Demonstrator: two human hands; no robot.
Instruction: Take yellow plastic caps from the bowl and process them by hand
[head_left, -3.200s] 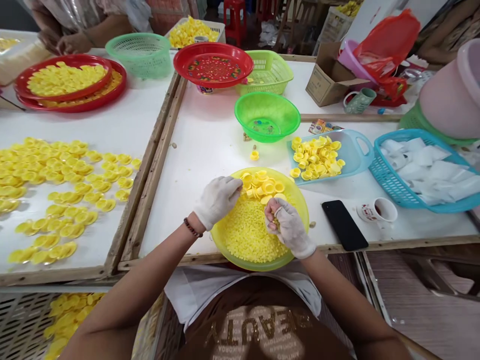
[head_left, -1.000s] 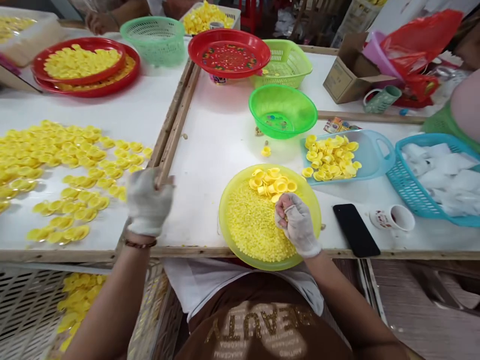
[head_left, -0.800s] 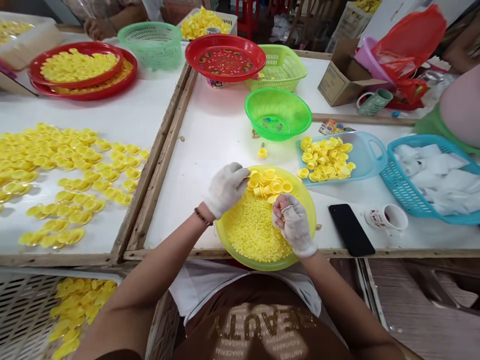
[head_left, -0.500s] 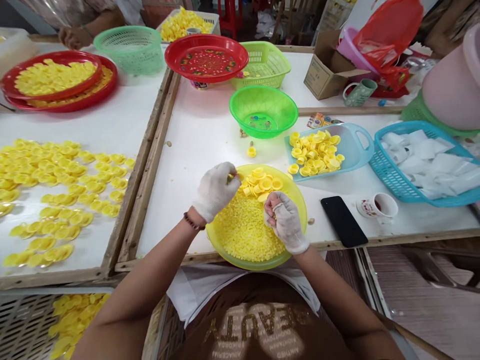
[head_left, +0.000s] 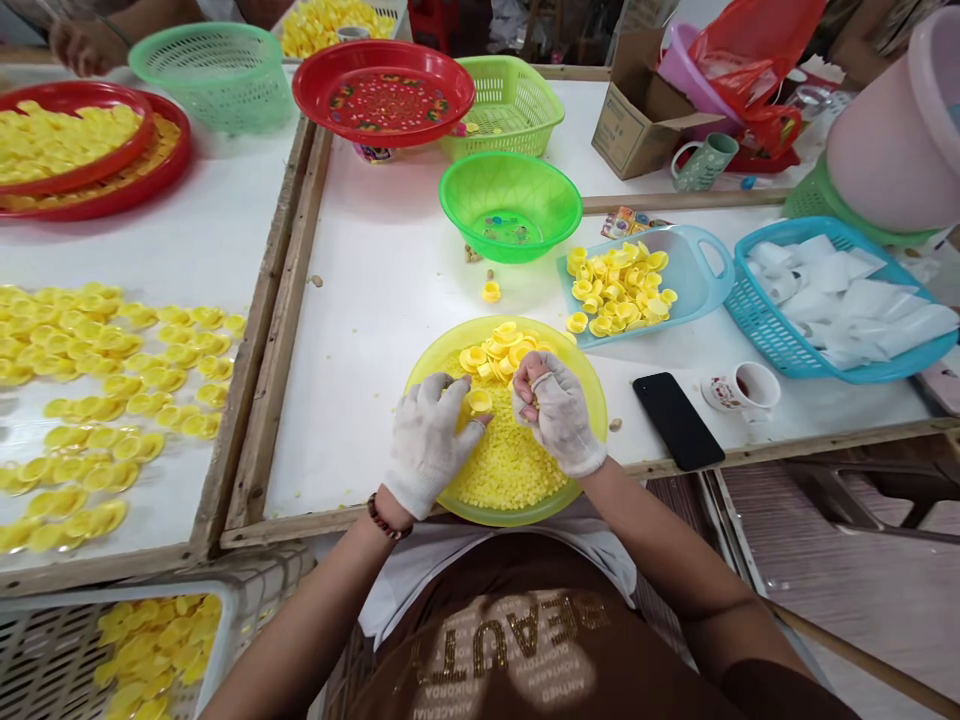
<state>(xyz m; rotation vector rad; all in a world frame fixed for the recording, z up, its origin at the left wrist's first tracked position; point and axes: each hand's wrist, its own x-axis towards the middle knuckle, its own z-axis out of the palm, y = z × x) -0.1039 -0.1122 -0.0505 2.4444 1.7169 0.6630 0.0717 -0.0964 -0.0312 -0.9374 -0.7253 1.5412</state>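
Above a yellow basin (head_left: 592, 400), the left hand's (head_left: 431, 440) fingers grasp a yellow cup (head_left: 478, 401); the right hand's (head_left: 555, 415) fingers are curled, contents unclear.

the left hand (head_left: 431, 445) and right hand (head_left: 559, 412) wear matt, knitted cloth gloves. the yellow basin (head_left: 596, 440) is smooth, translucent plastic, the small yellow cups (head_left: 501, 352) glossy plastic. the surface (head_left: 367, 350) looks smooth and white, edged in rough wood. the red tray (head_left: 382, 90) shines; the box (head_left: 636, 130) is matt cardboard; the phone (head_left: 679, 420) is smooth and black.
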